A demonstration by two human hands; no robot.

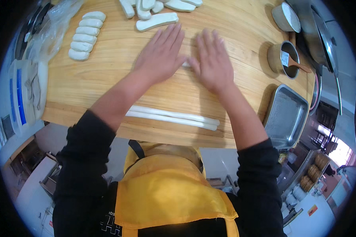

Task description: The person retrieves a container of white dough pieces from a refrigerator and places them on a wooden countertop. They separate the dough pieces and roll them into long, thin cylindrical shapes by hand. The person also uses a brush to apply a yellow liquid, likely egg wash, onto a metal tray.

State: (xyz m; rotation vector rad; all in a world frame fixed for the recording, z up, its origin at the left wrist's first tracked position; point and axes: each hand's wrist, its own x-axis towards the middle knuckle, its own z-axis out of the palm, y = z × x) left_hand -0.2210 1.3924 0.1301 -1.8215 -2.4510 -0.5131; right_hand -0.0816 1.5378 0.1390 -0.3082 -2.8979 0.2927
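Both hands lie palm down over the wooden table, side by side with thumbs nearly meeting. Between the thumbs shows a small bit of white dough [186, 64]; the rest of it is hidden under the hands. My left hand [163, 53] has its fingertips just below a flat dough strip [157, 22]. My right hand [212, 60] is slightly blurred, its fingers a little apart. Nearer the front edge, two long thin dough ropes [173, 118] lie side by side, partly behind the left forearm. More dough strips [178, 5] are piled at the top, and several short dough pieces [84, 38] stand in a row at left.
At right on the table [246, 118] are a metal tray [287, 117], a metal pot [277, 60] with a wooden-handled brush [296, 63], and a bowl of white powder [286, 17]. A large metal pan [314, 35] is beyond. Plastic film [52, 32] and a plastic container [20, 94] sit left.
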